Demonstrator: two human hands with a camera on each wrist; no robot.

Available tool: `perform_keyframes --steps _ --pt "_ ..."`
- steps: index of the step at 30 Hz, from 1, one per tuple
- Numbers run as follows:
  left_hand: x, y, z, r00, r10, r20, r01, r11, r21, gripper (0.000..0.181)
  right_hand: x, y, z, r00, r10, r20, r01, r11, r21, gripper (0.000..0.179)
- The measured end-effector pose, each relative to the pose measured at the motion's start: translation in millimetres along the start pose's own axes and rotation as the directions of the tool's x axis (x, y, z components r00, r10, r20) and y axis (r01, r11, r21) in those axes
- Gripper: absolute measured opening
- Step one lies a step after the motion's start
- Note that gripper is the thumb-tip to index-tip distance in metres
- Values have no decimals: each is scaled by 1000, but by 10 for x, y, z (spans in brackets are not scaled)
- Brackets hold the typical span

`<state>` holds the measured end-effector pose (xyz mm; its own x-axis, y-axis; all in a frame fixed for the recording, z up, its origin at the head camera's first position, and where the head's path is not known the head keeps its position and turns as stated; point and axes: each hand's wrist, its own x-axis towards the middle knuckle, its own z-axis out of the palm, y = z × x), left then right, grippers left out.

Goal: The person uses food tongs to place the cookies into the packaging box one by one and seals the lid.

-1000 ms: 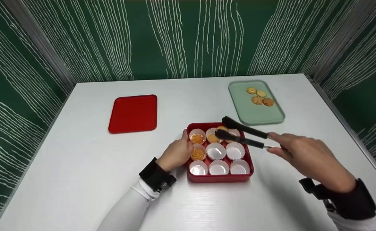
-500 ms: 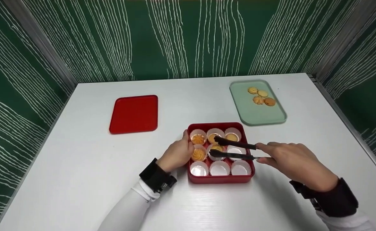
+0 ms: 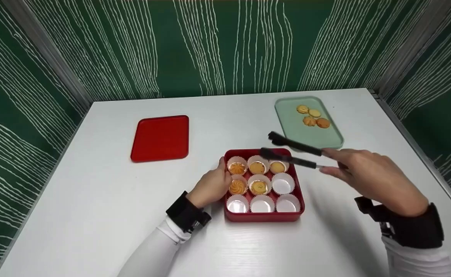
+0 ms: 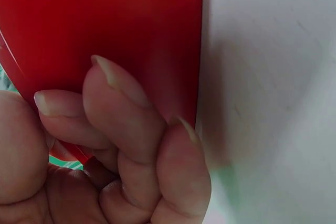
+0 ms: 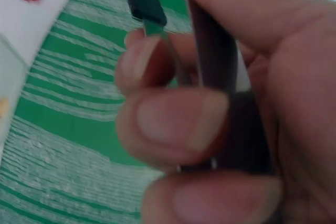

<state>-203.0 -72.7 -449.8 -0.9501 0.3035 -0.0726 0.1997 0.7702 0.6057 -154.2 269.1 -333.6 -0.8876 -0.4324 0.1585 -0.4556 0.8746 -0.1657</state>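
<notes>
At the middle of the white table (image 3: 94,215), square red box (image 3: 264,217); nine fluted paper cups (image 3: 283,184) inside, three by three, presumably keeping pieces apart. Butter cookies (image 3: 259,187) sit in five: centre, nine o'clock, all the far row. Left hand (image 3: 210,184) at the box's nine o'clock, fingers bent, gripping its wall, likely to steady it. Right hand (image 3: 379,177), at three o'clock, pinches black-tipped tongs (image 3: 300,147); their arms stand spread towards twelve o'clock, nothing visible between the tips. Green tray (image 3: 314,138) at one o'clock bears four more cookies (image 3: 309,121), seemingly placed for the right hand's reach. Red tray (image 3: 162,138) at ten.
</notes>
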Motion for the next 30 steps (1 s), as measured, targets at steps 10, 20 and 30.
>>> perform_keyframes --steps 10,20,30 --pt "6 7 20 1000 -25 19 25 999 -29 63 198 671 161 905 326 -273 -306 945 115 47" --pt "-7 -5 9 1000 -5 -7 4 1000 -11 62 570 1049 815 865 481 -140 -455 872 184 63" --pt "8 -14 26 999 24 -30 -24 1000 11 61 631 1164 1018 868 495 -33 -484 860 161 63"
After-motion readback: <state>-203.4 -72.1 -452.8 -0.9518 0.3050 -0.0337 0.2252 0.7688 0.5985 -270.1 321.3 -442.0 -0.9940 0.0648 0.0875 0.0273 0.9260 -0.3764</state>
